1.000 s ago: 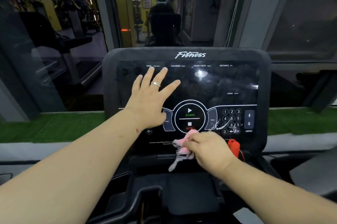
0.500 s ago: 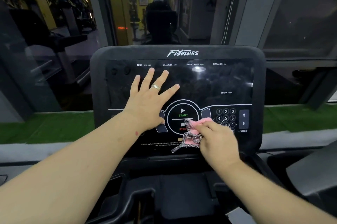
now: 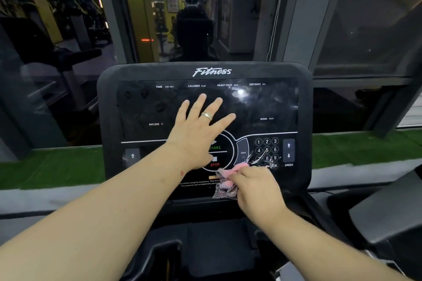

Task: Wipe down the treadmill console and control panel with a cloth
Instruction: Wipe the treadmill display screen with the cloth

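Left hand [image 3: 201, 131]: we lay it flat at mid-frame, fingers spread on the console [image 3: 304, 120] glass, holding nothing, likely to steady it.
Right hand [image 3: 258, 186]: we bunch the cloth [image 3: 225, 186] in curled fingers, pressed low on the control panel [image 3: 246, 155], lower centre.
Keypad [image 3: 266, 150]: streaked just above the cloth, probably next.

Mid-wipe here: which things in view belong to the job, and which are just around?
Job: black treadmill console; pink-and-patterned cloth gripped by right hand; left hand flat on the screen.

Around: green artificial turf strip; dark window glass.
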`<control>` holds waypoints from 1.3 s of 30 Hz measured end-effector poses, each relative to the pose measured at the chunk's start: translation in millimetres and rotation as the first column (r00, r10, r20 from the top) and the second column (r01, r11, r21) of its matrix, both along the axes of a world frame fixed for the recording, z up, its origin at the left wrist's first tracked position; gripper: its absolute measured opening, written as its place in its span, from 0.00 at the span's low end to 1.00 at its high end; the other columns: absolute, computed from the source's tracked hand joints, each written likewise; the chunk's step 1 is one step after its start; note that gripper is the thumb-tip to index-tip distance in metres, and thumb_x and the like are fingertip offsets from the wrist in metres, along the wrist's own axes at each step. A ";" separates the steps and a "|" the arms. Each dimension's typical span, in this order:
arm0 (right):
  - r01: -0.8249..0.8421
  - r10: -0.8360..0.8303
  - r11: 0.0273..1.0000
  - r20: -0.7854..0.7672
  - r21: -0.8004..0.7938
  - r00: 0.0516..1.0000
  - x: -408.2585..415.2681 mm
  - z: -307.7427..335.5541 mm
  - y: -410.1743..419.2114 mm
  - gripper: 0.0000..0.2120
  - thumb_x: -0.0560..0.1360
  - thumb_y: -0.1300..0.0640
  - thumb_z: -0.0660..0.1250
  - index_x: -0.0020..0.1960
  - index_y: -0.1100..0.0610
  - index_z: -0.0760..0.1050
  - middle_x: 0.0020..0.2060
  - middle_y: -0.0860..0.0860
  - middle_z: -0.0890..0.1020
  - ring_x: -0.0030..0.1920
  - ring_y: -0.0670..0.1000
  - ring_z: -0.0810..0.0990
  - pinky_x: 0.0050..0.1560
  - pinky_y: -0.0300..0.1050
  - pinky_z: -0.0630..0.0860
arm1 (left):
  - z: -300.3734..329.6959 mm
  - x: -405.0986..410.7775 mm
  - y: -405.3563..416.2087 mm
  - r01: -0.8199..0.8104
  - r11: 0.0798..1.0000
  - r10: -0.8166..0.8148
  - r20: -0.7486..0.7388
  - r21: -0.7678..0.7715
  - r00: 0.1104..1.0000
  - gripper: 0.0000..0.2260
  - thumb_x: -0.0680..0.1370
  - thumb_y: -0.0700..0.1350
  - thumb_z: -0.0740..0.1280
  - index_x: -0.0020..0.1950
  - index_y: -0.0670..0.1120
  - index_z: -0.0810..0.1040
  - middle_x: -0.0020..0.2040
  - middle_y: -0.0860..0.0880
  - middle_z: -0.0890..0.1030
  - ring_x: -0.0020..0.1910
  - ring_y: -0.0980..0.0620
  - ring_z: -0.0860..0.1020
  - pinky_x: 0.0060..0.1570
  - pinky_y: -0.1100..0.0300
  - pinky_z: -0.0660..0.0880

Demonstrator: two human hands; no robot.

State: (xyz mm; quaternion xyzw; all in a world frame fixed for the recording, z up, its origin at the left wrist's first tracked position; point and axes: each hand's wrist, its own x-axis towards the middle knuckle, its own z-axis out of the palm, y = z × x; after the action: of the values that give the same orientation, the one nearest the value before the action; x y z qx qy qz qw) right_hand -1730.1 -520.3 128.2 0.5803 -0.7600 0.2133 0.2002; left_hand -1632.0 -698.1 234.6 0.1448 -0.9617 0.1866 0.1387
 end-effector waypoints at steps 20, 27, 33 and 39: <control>0.002 0.003 0.998 0.080 -0.062 0.997 -8.8 3.1 20.8 0.19 0.70 0.56 0.62 0.57 0.48 0.84 0.43 0.42 0.84 0.41 0.48 0.79 0.43 0.46 0.77 | -7.4 -10.7 9.4 -0.079 0.997 0.080 0.063 -0.018 0.995 0.55 0.70 0.63 0.76 0.81 0.64 0.37 0.81 0.49 0.30 0.79 0.37 0.30 0.76 0.31 0.39; 0.230 -0.224 0.963 0.054 -0.143 0.973 -51.6 38.1 23.5 0.19 0.68 0.48 0.61 0.52 0.50 0.86 0.40 0.50 0.85 0.36 0.58 0.80 0.38 0.50 0.76 | -7.5 -11.5 10.3 -0.090 0.996 0.091 0.066 -0.017 0.994 0.56 0.70 0.63 0.76 0.81 0.64 0.36 0.81 0.49 0.29 0.79 0.36 0.29 0.76 0.32 0.38; 0.078 -0.062 0.988 -0.125 0.133 0.990 -34.7 26.9 26.0 0.17 0.69 0.49 0.57 0.48 0.43 0.82 0.38 0.46 0.83 0.38 0.56 0.80 0.42 0.49 0.72 | -7.7 -9.9 9.4 -0.085 0.996 0.087 0.060 -0.026 0.994 0.56 0.70 0.64 0.76 0.80 0.64 0.35 0.81 0.49 0.30 0.79 0.37 0.30 0.76 0.32 0.39; 0.150 -0.151 0.988 0.050 0.025 0.987 -15.6 24.7 12.5 0.20 0.68 0.45 0.57 0.53 0.43 0.83 0.39 0.45 0.83 0.40 0.53 0.80 0.42 0.48 0.74 | -8.9 -13.0 10.3 -0.099 0.995 0.099 0.057 -0.016 0.993 0.57 0.69 0.63 0.77 0.80 0.64 0.35 0.81 0.49 0.29 0.79 0.36 0.29 0.76 0.31 0.38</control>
State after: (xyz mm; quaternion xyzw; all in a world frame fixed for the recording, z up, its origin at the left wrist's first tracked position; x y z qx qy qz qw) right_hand -1745.7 -507.8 152.9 0.5178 -0.8087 0.2045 0.1897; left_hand -1645.0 -687.8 225.7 0.1859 -0.9558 0.2037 0.1022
